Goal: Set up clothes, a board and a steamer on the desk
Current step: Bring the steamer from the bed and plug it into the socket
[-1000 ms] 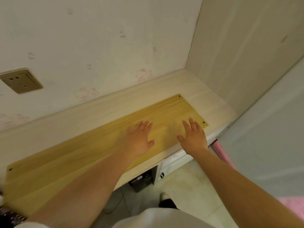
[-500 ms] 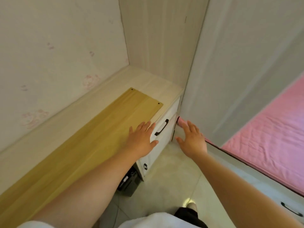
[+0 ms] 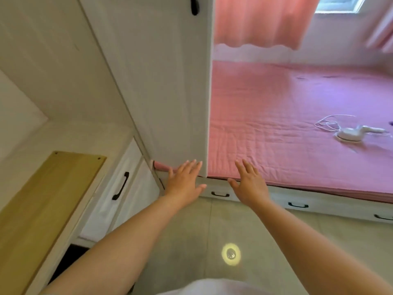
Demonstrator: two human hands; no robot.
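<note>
Hands reached forward over the floor, the left hand (image 3: 184,182) and right hand (image 3: 251,184) both spread flat and holding nothing. The board (image 3: 40,209) lay on the bench (image 3: 70,135) at left. The white steamer (image 3: 352,134) sat on the pink bed (image 3: 276,124), its cord (image 3: 328,122) coiled beside it.

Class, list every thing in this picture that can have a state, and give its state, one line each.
wooden board: lying flat on the desk.
garment steamer: lying on the pink bed, cord loose beside it.
desk drawer: closed.
left hand: open, holding nothing.
right hand: open, holding nothing.
pink curtain: hanging drawn.
</note>
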